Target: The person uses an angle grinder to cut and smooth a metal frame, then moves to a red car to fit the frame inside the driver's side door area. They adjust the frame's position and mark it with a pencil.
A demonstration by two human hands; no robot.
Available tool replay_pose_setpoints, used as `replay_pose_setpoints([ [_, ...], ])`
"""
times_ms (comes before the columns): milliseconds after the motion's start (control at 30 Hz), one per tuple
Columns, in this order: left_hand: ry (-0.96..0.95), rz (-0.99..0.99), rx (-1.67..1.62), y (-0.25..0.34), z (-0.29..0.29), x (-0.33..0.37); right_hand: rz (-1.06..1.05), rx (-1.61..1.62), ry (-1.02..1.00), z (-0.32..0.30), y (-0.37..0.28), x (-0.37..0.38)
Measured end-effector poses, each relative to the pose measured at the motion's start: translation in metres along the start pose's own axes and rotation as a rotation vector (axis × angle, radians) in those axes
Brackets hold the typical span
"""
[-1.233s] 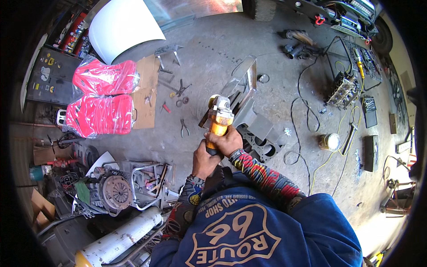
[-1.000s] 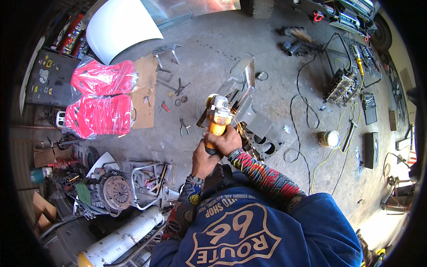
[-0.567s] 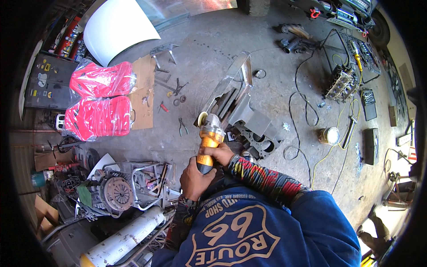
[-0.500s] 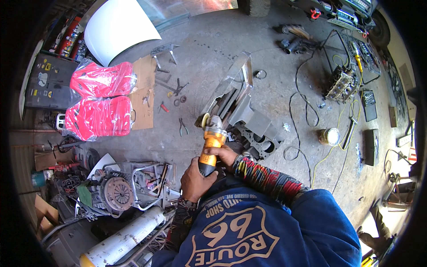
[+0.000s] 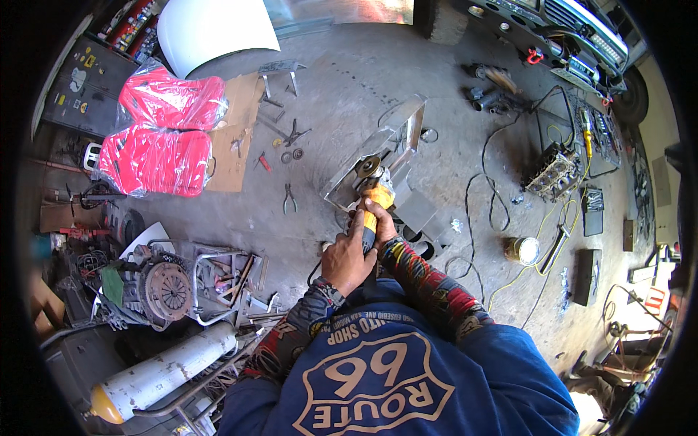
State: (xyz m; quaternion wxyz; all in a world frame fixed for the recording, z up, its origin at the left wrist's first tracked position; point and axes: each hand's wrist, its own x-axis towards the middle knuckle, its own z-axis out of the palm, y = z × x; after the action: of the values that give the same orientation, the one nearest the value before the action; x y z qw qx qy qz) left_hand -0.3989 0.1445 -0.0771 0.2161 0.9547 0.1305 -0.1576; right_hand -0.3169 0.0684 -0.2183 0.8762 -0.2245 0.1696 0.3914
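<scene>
Both of my hands are on a yellow angle grinder (image 5: 379,195). My left hand (image 5: 349,260) is closed around its dark rear end, and my right hand (image 5: 383,224) grips the body just ahead, thumb on top. The grinder's round disc (image 5: 368,166) faces up and lies over a grey metal frame (image 5: 417,120) of welded plates on the floor; whether disc and metal touch I cannot tell. Beneath the grinder and beside my right hand, a flat plate (image 5: 414,211) and a dark engine part with round holes are partly hidden.
Pliers (image 5: 290,198) and a red-handled tool (image 5: 265,161) lie left of the frame. Further left are wrapped red seats (image 5: 163,161) on cardboard. A clutch assembly (image 5: 169,291) and a gas cylinder (image 5: 163,372) stand near left. Cables (image 5: 472,189), a can (image 5: 523,251) and an engine head (image 5: 556,171) are right.
The grinder has moved right and turned, so its disc now faces up where it stood edge-on. Both hands moved with it, keeping their grip. The whole view has shifted slightly.
</scene>
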Motion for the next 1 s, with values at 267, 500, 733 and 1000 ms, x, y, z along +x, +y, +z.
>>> replay_pose_setpoints([
  [267,0.040,0.013,-0.044,-0.004,-0.005,-0.005,0.031,-0.027,-0.062,0.004,0.002,0.006],
  [500,-0.017,-0.046,-0.109,-0.004,-0.011,-0.009,-0.025,-0.107,-0.033,0.009,0.003,0.003],
  [733,-0.024,-0.022,-0.157,-0.007,-0.014,-0.013,-0.028,-0.154,-0.070,0.015,0.000,-0.003],
  [1000,-0.031,-0.030,-0.189,-0.007,-0.018,-0.017,-0.019,-0.196,-0.040,0.014,0.002,-0.005],
])
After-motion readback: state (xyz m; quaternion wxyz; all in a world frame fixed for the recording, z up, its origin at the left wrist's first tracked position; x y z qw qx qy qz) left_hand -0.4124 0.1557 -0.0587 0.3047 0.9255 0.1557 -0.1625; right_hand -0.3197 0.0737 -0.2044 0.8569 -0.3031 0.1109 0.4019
